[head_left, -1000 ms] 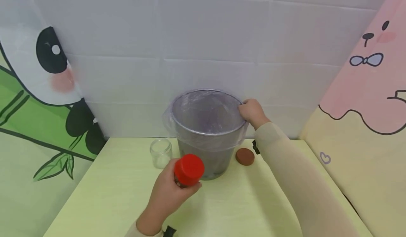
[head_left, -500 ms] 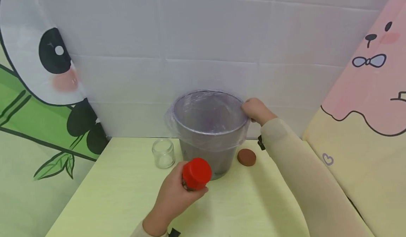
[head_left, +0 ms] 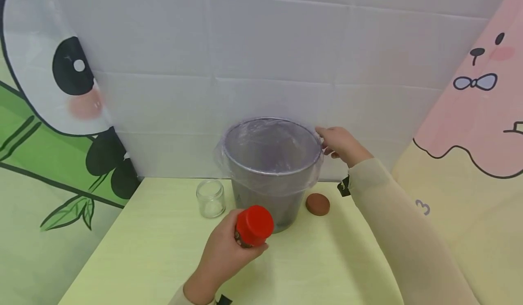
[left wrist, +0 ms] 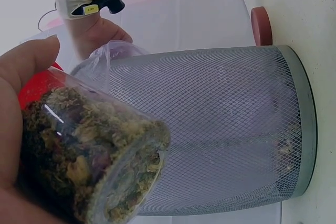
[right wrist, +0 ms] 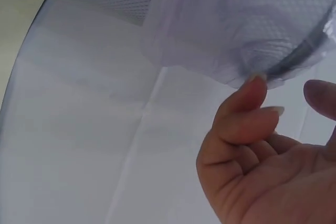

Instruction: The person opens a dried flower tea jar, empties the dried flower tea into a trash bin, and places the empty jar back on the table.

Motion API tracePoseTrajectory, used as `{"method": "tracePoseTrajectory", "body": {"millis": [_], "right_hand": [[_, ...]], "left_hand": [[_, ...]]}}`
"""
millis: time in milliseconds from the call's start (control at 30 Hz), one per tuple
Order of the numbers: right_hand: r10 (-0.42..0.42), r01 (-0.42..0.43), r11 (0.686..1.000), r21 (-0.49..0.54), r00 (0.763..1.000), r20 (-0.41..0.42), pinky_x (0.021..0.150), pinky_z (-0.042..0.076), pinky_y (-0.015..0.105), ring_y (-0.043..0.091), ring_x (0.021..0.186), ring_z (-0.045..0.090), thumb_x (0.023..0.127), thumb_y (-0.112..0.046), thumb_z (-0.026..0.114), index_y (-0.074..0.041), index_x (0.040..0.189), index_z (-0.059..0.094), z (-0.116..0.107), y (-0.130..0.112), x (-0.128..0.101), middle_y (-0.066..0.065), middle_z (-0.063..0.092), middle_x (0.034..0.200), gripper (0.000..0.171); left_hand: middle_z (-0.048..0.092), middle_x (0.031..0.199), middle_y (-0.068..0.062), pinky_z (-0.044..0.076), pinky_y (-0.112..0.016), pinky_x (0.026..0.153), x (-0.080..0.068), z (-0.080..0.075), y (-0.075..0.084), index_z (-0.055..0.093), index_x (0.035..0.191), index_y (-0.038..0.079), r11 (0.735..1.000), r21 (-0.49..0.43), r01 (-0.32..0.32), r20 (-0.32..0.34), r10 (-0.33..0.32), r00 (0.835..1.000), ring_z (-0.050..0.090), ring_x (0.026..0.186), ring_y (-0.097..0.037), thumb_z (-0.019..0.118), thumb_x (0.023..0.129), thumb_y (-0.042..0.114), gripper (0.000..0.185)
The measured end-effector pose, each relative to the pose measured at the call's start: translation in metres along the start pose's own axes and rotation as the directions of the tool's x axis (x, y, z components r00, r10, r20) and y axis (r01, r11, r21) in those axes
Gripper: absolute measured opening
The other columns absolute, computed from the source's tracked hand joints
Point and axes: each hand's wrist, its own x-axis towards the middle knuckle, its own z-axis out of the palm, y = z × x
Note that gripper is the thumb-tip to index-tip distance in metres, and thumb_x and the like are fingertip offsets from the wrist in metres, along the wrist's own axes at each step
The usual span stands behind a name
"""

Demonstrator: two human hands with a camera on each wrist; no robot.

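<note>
My left hand [head_left: 222, 253] grips a clear jar [left wrist: 89, 145] with a red lid [head_left: 256, 223], packed with dried flowers or herbs. It is held over the table, in front of a grey mesh waste bin [head_left: 265, 205]. A thin, see-through bag [head_left: 273, 184] lines the bin, its edge folded over the rim. My right hand [head_left: 343, 144] is at the bin's right rim. In the right wrist view its fingers [right wrist: 247, 121] are bent loosely beside the bag's edge, thumb apart, with nothing gripped.
An open glass jar [head_left: 210, 199] stands left of the bin on the pale yellow table [head_left: 163, 246]. To the bin's right lies a round brown lid [head_left: 318, 204]. A white sheet [head_left: 269, 46] hangs right behind the bin, with cartoon-printed cloths on both sides.
My right hand has loosened from the bin's rim and shifted slightly right, its fingers opening. The left hand, with the jar, has moved slightly right and down in view.
</note>
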Motion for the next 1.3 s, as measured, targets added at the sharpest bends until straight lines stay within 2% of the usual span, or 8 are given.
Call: {"method": "tracePoseTrajectory", "body": {"millis": [167, 333, 467, 700, 967, 1067, 1200, 1300], "right_hand": [[-0.086, 0.084, 0.996, -0.020, 0.992, -0.097, 0.076, 0.049, 0.035, 0.031, 0.095, 0.060, 0.106, -0.055, 0.043, 0.001, 0.144, 0.049, 0.003, 0.012, -0.010, 0.019, 0.059, 0.115, 0.068], [-0.135, 0.158, 0.983, 0.091, 0.967, -0.214, 0.070, 0.049, 0.033, 0.028, 0.085, 0.061, 0.105, -0.055, 0.047, 0.001, 0.138, 0.052, 0.019, 0.029, -0.026, 0.016, 0.060, 0.104, 0.065], [-0.144, 0.213, 0.953, 0.216, 0.944, -0.298, 0.067, 0.051, 0.031, 0.023, 0.079, 0.060, 0.107, -0.048, 0.049, 0.002, 0.136, 0.051, 0.034, 0.046, -0.040, 0.012, 0.059, 0.097, 0.058], [-0.159, 0.308, 0.887, 0.345, 0.903, -0.398, 0.068, 0.051, 0.028, 0.017, 0.080, 0.059, 0.109, -0.036, 0.052, -0.001, 0.126, 0.050, 0.059, 0.067, -0.061, 0.008, 0.058, 0.095, 0.040], [-0.222, 0.418, 0.839, 0.350, 0.848, -0.481, 0.067, 0.050, 0.025, 0.019, 0.083, 0.059, 0.109, -0.026, 0.053, -0.001, 0.123, 0.051, 0.079, 0.078, -0.079, 0.012, 0.057, 0.096, 0.029], [-0.254, 0.452, 0.820, 0.350, 0.837, -0.485, 0.069, 0.050, 0.024, 0.022, 0.085, 0.059, 0.109, -0.025, 0.053, -0.001, 0.122, 0.051, 0.087, 0.083, -0.085, 0.014, 0.056, 0.097, 0.028], [-0.284, 0.478, 0.810, 0.340, 0.826, -0.486, 0.072, 0.050, 0.022, 0.022, 0.089, 0.059, 0.109, -0.023, 0.054, 0.000, 0.123, 0.051, 0.099, 0.092, -0.094, 0.014, 0.055, 0.100, 0.027], [-0.324, 0.512, 0.804, 0.301, 0.802, -0.502, 0.076, 0.049, 0.021, 0.020, 0.091, 0.059, 0.109, -0.018, 0.054, 0.003, 0.123, 0.052, 0.108, 0.099, -0.101, 0.013, 0.055, 0.102, 0.025]], "left_hand": [[0.065, 0.105, 0.025, 0.057, -0.037, 0.083, 0.001, -0.001, 0.000, 0.064, 0.118, 0.027, 1.000, 0.014, -0.015, -0.016, 0.015, 1.000, 0.064, 0.094, -0.004, 0.099, 0.064, 0.018, 0.065], [0.066, 0.104, 0.025, 0.056, -0.037, 0.082, 0.001, -0.002, 0.000, 0.064, 0.117, 0.028, 1.000, 0.019, -0.012, -0.022, 0.013, 1.000, 0.063, 0.092, -0.003, 0.099, 0.063, 0.018, 0.065], [0.066, 0.104, 0.025, 0.056, -0.038, 0.083, 0.001, -0.003, 0.000, 0.064, 0.117, 0.028, 1.000, 0.010, 0.005, -0.015, -0.005, 1.000, 0.064, 0.093, -0.003, 0.099, 0.063, 0.019, 0.065], [0.067, 0.103, 0.024, 0.056, -0.039, 0.085, 0.002, -0.004, 0.000, 0.065, 0.117, 0.028, 0.999, 0.010, 0.036, -0.012, -0.036, 0.999, 0.064, 0.093, -0.003, 0.099, 0.064, 0.021, 0.064], [0.067, 0.103, 0.024, 0.056, -0.039, 0.084, 0.004, -0.005, 0.000, 0.065, 0.117, 0.028, 0.999, 0.015, 0.031, -0.023, -0.030, 0.999, 0.064, 0.093, -0.003, 0.099, 0.064, 0.021, 0.063], [0.067, 0.103, 0.024, 0.056, -0.039, 0.084, 0.005, -0.005, 0.000, 0.065, 0.118, 0.028, 0.999, 0.020, 0.035, -0.030, -0.034, 0.999, 0.064, 0.093, -0.003, 0.099, 0.064, 0.021, 0.064], [0.066, 0.103, 0.025, 0.056, -0.040, 0.084, 0.005, -0.006, 0.000, 0.065, 0.119, 0.028, 0.998, 0.025, 0.049, -0.034, -0.048, 0.998, 0.064, 0.092, -0.003, 0.099, 0.064, 0.023, 0.065], [0.065, 0.104, 0.026, 0.056, -0.040, 0.085, 0.004, -0.005, -0.002, 0.064, 0.120, 0.029, 0.998, 0.021, 0.063, -0.020, -0.063, 0.998, 0.063, 0.093, -0.002, 0.099, 0.064, 0.023, 0.067]]}}
